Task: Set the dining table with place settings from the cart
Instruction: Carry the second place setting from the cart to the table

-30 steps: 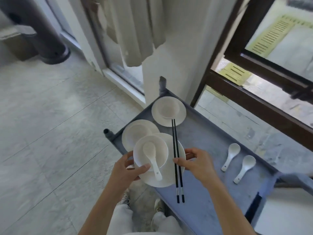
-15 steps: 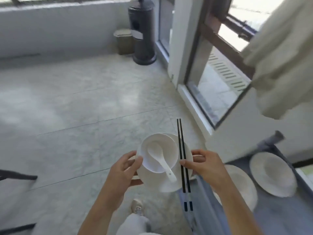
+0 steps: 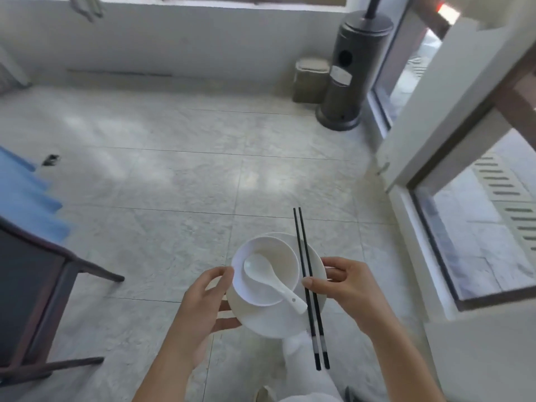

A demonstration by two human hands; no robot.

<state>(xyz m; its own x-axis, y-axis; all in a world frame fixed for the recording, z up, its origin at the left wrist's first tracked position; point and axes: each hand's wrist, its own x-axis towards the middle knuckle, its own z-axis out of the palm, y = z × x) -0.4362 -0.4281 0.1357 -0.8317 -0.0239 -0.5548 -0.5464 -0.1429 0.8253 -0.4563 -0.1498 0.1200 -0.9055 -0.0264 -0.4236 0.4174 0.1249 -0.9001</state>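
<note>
White glossy round bowl (image 3: 274,250) sits on plate (image 3: 269,323).

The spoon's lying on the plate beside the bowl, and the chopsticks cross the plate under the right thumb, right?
Not quite: the head view shows the spoon inside the bowl, not beside it. The chopsticks do cross the plate under the thumb of the right hand.

dining venue, terrace-side room: pale tiled floor (image 3: 179,175), tall patio heater (image 3: 352,74) by sliding glass door (image 3: 475,227), dark wooden chair (image 3: 37,288), blue cloth (image 3: 26,204) at left edge.
</note>
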